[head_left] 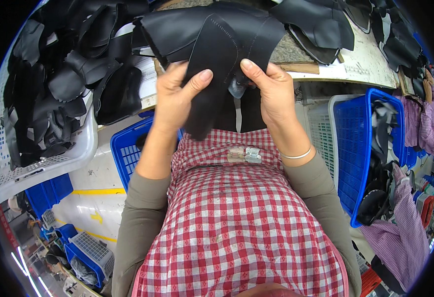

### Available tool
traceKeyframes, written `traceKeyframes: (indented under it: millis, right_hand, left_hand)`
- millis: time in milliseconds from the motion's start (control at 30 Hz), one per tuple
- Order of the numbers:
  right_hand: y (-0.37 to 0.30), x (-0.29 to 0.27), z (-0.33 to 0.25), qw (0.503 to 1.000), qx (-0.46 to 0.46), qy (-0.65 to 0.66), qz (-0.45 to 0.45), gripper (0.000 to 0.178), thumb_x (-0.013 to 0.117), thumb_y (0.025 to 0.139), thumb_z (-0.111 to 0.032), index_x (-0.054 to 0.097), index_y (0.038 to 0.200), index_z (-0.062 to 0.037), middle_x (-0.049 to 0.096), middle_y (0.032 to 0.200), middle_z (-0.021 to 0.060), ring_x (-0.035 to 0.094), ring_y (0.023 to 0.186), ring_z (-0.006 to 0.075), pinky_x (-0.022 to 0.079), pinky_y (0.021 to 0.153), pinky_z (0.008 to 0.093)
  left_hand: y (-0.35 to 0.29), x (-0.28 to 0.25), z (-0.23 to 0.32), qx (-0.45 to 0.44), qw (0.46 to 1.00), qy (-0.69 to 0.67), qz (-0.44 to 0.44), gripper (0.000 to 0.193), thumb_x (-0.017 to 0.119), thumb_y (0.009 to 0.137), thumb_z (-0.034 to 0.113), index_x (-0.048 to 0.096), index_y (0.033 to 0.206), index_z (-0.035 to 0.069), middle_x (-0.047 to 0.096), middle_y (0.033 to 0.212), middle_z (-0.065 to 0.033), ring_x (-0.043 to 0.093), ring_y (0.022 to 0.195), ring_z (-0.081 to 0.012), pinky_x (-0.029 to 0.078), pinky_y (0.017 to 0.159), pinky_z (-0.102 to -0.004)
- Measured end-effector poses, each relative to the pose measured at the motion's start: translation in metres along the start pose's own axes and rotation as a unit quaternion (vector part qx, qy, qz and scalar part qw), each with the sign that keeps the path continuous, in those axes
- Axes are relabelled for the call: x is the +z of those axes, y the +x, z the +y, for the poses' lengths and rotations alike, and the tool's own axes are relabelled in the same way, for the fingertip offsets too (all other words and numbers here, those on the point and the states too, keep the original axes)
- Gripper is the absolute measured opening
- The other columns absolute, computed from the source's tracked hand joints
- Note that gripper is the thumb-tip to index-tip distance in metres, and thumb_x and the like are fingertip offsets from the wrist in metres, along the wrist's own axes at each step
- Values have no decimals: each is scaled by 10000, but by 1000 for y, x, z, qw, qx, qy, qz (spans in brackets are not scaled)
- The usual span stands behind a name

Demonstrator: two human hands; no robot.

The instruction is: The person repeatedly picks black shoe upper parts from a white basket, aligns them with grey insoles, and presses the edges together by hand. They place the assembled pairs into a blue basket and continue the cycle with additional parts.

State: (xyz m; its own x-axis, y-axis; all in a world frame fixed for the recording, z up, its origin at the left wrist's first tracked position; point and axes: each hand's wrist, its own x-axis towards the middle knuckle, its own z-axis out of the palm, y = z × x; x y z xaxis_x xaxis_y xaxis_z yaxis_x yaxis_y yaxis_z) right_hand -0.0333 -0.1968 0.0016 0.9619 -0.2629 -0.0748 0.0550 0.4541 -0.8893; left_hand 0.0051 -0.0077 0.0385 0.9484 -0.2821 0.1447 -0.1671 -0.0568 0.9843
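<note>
Both my hands hold a black leather shoe upper (214,54) up in front of me, above the near edge of the table. It has curved overlapping panels with pale stitch lines along the seams. My left hand (177,96) pinches its left side, thumb on the front and the other fingers behind. My right hand (276,91) grips the right side, its thumb pressed near a stitched seam. A small shiny grey patch and a narrow light strip show below my right thumb. The fingers behind the leather are hidden.
Black leather pieces (78,69) pile up at the left, some in a white basket (91,141). More leather pieces (320,24) lie on the table (370,62) at the right. Blue baskets (348,163) stand on either side of me. A person in purple checked sleeves (392,237) is at the right.
</note>
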Motion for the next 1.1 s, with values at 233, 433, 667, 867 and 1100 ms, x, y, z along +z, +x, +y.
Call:
traceKeyframes:
  millis: [233, 433, 667, 867, 1100]
  right_hand:
    - [1, 0, 0, 998, 51, 40, 13, 153, 816, 941, -242, 798, 977, -94, 765, 916, -20, 663, 830, 62, 496, 761, 243]
    - [7, -15, -11, 993, 9, -110, -49, 267, 865, 891, -289, 760, 867, -45, 715, 796, -15, 583, 708, 59, 464, 684, 245]
    - [-15, -11, -143, 773, -186, -530, -297, 176, 824, 870, -211, 778, 892, -42, 733, 772, 31, 665, 709, 114, 510, 618, 300]
    - [-73, -11, -97, 363, -478, -661, -451, 97, 735, 657, -192, 651, 637, -149, 613, 616, -31, 627, 745, 163, 492, 735, 291]
    - [-84, -33, -56, 385, -518, -626, -438, 135, 710, 699, -210, 628, 617, -143, 598, 614, -45, 577, 810, 152, 445, 814, 299]
  left_hand:
    - [-32, 45, -50, -221, 802, -553, 52, 337, 635, 1061, 241, 643, 1340, 52, 713, 1262, -86, 700, 1118, -207, 572, 961, -341]
    - [-17, -2, -23, 114, 992, 49, -11, 296, 677, 1040, 248, 726, 1187, -4, 709, 1135, -83, 684, 1012, -185, 536, 882, -314]
    - [-17, -118, 33, -82, 989, 108, -55, 261, 647, 1052, 237, 748, 955, 16, 729, 932, -68, 678, 826, -130, 565, 756, -264]
    - [-60, -86, -33, -262, 921, -157, -241, 632, 469, 1107, 481, 654, 1208, -116, 734, 1120, -242, 759, 882, -260, 642, 741, -336]
    - [-103, -29, -74, -345, 810, -340, -331, 648, 709, 1003, 305, 482, 1422, -134, 688, 1218, -323, 777, 960, -351, 688, 730, -406]
